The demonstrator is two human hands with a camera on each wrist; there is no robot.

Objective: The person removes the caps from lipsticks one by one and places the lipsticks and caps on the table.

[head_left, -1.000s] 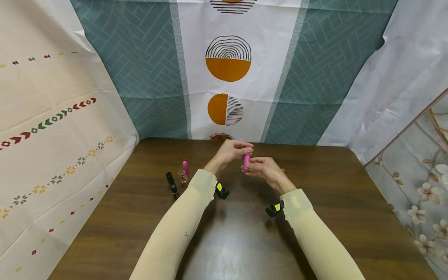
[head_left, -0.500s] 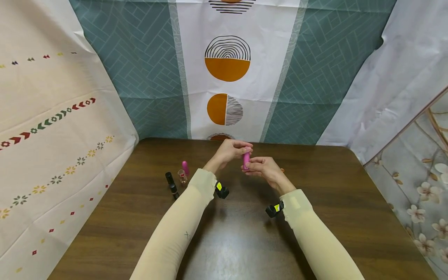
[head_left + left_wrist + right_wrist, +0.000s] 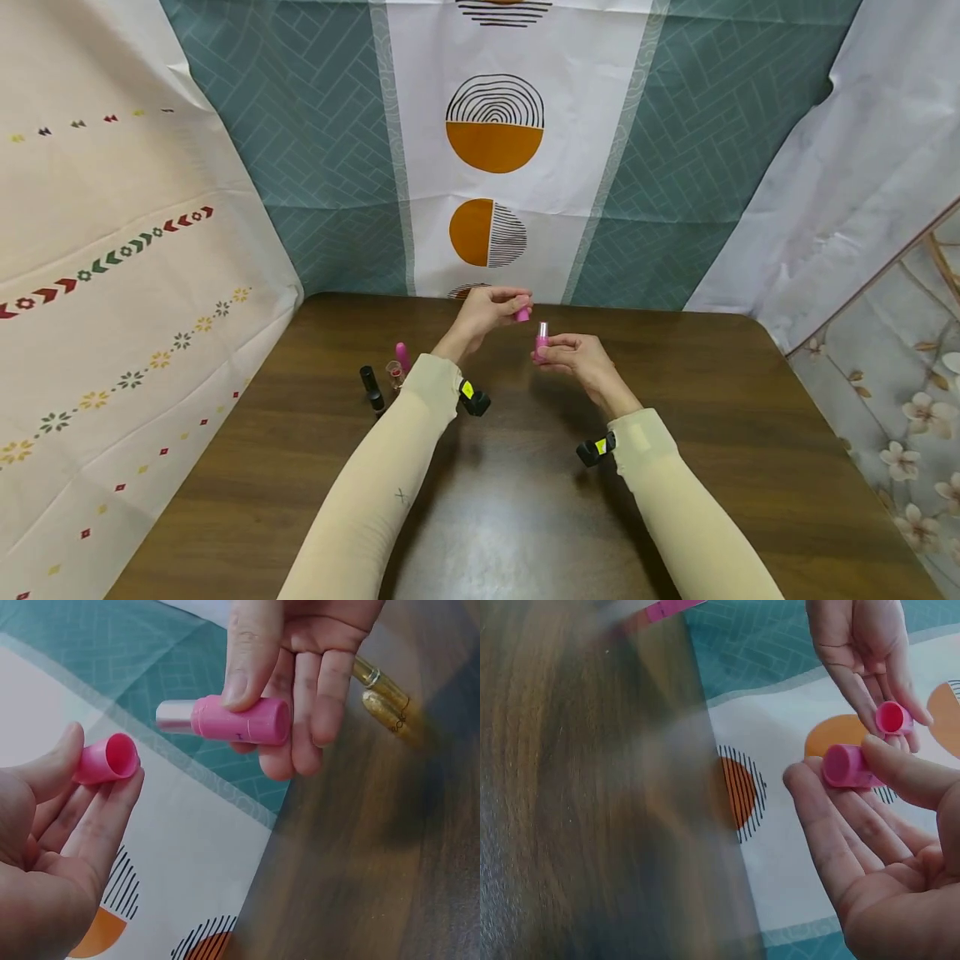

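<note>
In the head view my left hand [image 3: 483, 321] pinches a small pink cap [image 3: 522, 312] between thumb and fingers. My right hand [image 3: 581, 362] holds a pink lipstick tube [image 3: 542, 342] upright, its silver collar at the top. Cap and tube are apart, with a small gap between the two hands above the table. The cap's hollow end shows in the left wrist view, where the right thumb presses the tube against the fingers. From the right wrist, the tube's flat base [image 3: 841, 766] is seen, the left hand [image 3: 866, 656] behind it.
Left of my left arm stand a pink rounded tube [image 3: 402, 357], a clear small container with red inside [image 3: 395, 372] and black tubes [image 3: 368, 379]. Gold tubes [image 3: 385, 701] lie beyond the right hand in the left wrist view. Patterned cloth [image 3: 495, 150] hangs behind the wooden table [image 3: 480, 517].
The cap has come off the lipstick tube. My left hand has moved up and left with the cap, my right hand slightly right with the tube, and the silver collar now shows.
</note>
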